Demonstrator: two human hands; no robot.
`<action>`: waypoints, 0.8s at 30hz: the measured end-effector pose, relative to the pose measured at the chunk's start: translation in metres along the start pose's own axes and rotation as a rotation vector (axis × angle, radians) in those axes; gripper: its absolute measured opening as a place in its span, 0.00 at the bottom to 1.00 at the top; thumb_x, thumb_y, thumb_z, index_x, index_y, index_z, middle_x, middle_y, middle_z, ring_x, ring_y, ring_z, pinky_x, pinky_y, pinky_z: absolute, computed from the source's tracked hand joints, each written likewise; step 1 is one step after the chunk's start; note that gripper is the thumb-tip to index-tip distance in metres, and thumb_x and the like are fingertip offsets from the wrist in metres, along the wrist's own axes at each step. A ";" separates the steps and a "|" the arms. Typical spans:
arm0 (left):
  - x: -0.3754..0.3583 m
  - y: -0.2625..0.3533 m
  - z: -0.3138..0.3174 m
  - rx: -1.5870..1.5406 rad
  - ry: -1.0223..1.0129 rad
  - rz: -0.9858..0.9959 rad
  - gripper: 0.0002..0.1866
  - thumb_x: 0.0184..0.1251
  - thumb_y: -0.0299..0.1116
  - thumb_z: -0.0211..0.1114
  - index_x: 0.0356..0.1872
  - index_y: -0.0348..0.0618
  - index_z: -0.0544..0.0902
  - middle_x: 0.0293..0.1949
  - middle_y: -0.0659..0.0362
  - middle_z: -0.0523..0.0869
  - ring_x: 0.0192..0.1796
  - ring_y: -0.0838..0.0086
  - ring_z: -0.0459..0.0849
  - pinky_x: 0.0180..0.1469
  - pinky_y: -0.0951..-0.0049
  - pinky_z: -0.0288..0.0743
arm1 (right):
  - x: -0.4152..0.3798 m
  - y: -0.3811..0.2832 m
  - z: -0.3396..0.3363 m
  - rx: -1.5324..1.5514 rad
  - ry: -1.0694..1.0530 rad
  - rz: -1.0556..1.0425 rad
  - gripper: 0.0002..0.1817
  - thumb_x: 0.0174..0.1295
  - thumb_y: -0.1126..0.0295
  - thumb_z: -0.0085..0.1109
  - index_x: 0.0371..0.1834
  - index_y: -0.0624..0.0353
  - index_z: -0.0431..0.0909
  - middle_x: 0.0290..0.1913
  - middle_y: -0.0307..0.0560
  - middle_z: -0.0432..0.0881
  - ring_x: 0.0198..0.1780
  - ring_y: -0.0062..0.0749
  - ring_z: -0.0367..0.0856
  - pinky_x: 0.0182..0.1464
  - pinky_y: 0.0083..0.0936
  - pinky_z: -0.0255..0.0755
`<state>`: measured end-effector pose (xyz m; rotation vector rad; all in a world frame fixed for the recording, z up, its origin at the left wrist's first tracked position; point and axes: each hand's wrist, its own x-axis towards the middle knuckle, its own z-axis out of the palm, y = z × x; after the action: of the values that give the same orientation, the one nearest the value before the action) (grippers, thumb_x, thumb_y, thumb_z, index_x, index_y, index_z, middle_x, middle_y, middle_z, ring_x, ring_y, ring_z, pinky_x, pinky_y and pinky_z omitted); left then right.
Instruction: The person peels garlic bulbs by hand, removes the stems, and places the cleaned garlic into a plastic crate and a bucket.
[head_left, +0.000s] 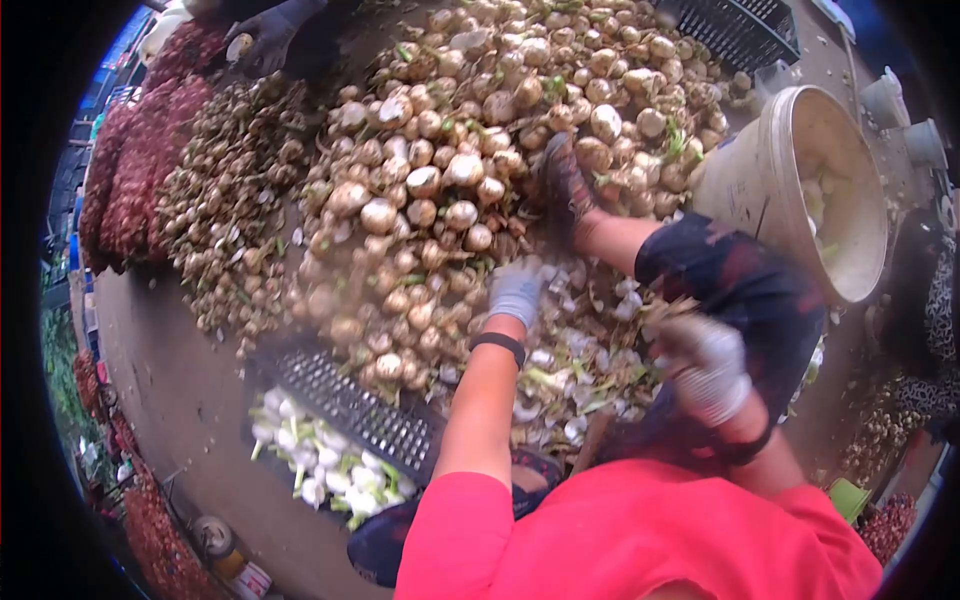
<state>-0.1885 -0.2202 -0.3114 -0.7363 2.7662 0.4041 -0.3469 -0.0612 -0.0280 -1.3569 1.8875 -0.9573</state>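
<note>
My left hand, in a pale glove, reaches down to the near edge of a big heap of soil-stained bulbs that look like garlic. Its fingertips are hidden or blurred against the heap. In a matching glove, my right hand is raised beside my bent knee, its fingers curled and smeared by motion. Brownish, straw-like strands show at those fingers; I cannot tell what they belong to. Loose white skins and green trimmings lie between my legs, below both hands.
A black crate at lower left adjoins cleaned white bulbs with green stems. A large whitish bucket lies tipped at right. Red mesh sacks and smaller bulbs are at left. Another person's gloved hand holds a bulb.
</note>
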 end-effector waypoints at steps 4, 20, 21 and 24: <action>0.017 -0.011 -0.022 0.085 -0.210 -0.066 0.16 0.58 0.30 0.59 0.49 0.52 0.79 0.50 0.53 0.77 0.42 0.60 0.84 0.45 0.59 0.77 | 0.017 -0.006 0.028 0.126 -0.261 0.381 0.18 0.57 0.77 0.56 0.53 0.62 0.75 0.25 0.48 0.79 0.23 0.28 0.78 0.29 0.26 0.74; -0.227 0.131 -0.193 -0.700 0.712 -0.228 0.29 0.38 0.27 0.71 0.49 0.41 0.77 0.40 0.49 0.77 0.38 0.58 0.77 0.41 0.65 0.74 | -0.038 -0.039 0.070 0.654 -0.378 0.507 0.14 0.62 0.63 0.58 0.33 0.67 0.82 0.24 0.39 0.79 0.25 0.18 0.73 0.28 0.21 0.70; -0.235 0.136 -0.195 -0.723 0.722 -0.228 0.29 0.38 0.27 0.71 0.50 0.42 0.77 0.40 0.48 0.78 0.38 0.57 0.77 0.40 0.65 0.74 | -0.043 -0.045 0.067 0.632 -0.407 0.557 0.14 0.62 0.63 0.57 0.30 0.65 0.82 0.22 0.38 0.78 0.23 0.18 0.72 0.24 0.21 0.67; -0.250 0.144 -0.193 -0.639 0.738 -0.232 0.30 0.40 0.31 0.72 0.52 0.42 0.78 0.42 0.45 0.79 0.43 0.52 0.79 0.43 0.60 0.76 | -0.054 -0.047 0.062 0.566 -0.469 0.456 0.15 0.63 0.63 0.55 0.23 0.62 0.79 0.17 0.37 0.73 0.18 0.20 0.67 0.19 0.23 0.61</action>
<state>-0.0849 -0.0517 -0.0263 -1.6138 3.1363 1.2032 -0.2576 -0.0314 -0.0191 -0.6918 1.3382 -0.7679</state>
